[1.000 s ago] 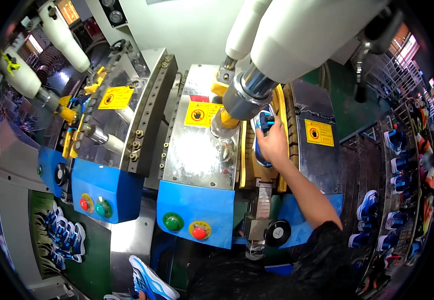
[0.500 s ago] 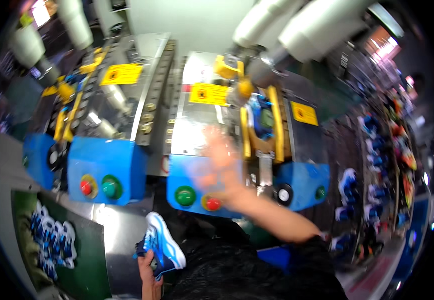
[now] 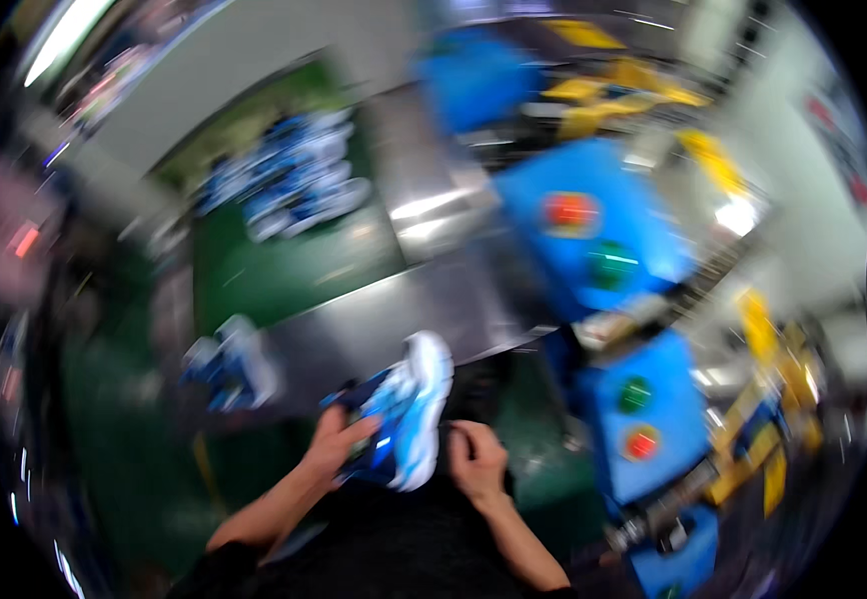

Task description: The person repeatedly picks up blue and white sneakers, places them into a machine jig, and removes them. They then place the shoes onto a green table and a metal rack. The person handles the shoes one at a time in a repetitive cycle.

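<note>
Gripping a blue-and-white sports shoe [image 3: 420, 409] low in front of the body, my left hand [image 3: 341, 442] had its thumb and fingers pinched on the dark upper, on the shoe's left side. The shoe was held on a steep slant, its white sole turned towards my right hand [image 3: 478, 459]. That hand was just beside the sole, fingers curled inward; whether they touched the shoe or pinched anything, I could not tell.

Working from a distance, I saw a steel table [image 3: 354, 319] past the shoe, whose upper end overlapped its near edge in my view. Blurred blue-and-white footwear [image 3: 239, 364] sat at the table's left end. Beyond it, a green surface [image 3: 294, 275] carried a cluster of blue-and-white shoes [image 3: 294, 175] beside a grey housing [image 3: 274, 55].

To the right were two blue control boxes: the farther box [image 3: 623, 215] and the nearer box [image 3: 668, 414], each bearing one red and one green button. Yellow machine parts [image 3: 756, 324] stood beside them, smeared by blur.
</note>
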Motion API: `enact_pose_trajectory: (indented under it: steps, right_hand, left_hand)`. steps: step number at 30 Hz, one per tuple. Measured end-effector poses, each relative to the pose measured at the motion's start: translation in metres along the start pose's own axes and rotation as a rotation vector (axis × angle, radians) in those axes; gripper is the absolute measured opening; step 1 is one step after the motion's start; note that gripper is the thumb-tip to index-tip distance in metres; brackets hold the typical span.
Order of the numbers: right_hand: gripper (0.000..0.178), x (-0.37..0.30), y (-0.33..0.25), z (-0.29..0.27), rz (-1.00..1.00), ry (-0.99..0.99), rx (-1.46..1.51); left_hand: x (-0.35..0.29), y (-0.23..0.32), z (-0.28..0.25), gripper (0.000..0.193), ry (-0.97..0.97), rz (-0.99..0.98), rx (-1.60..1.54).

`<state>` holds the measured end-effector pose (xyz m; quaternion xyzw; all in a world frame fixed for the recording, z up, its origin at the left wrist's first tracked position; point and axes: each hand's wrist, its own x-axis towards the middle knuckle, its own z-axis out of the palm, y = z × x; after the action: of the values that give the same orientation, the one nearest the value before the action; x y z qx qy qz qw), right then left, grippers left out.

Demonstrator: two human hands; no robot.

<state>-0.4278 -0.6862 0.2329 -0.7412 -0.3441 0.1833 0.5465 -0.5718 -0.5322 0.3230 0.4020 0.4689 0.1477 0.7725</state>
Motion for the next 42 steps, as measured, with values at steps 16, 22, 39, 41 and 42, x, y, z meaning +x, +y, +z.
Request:
enact_pose_trajectory:
  steps: [16, 22, 39, 41, 42]
  right_hand:
    - [0.098, 0.009, -0.026, 0.166, 0.584, -0.422, -0.051]
    - [0.075, 0.030, -0.033, 0.291, 0.585, -0.307, -0.170]
    - [0.079, -0.345, -0.311, 0.165, 0.302, 1.182, 0.303]
    - [0.072, -0.448, -0.349, 0.226, 0.567, 1.435, 0.414]
    - [0.070, -0.480, -0.370, 0.261, 0.566, 1.644, 0.450]
  left_hand:
    - [0.025, -0.086, -0.273, 0.085, 0.984, 0.537, 0.311]
    - [0.072, -0.095, -0.417, 0.067, 0.683, 0.276, 0.322]
    - [-0.063, 0.056, -0.132, 0.069, -1.528, -0.099, 0.688]
    - [-0.127, 0.011, -0.143, 0.072, -1.636, -0.586, 0.729]
    - [-0.188, 0.000, -0.140, 0.075, -1.598, -0.837, 0.779]
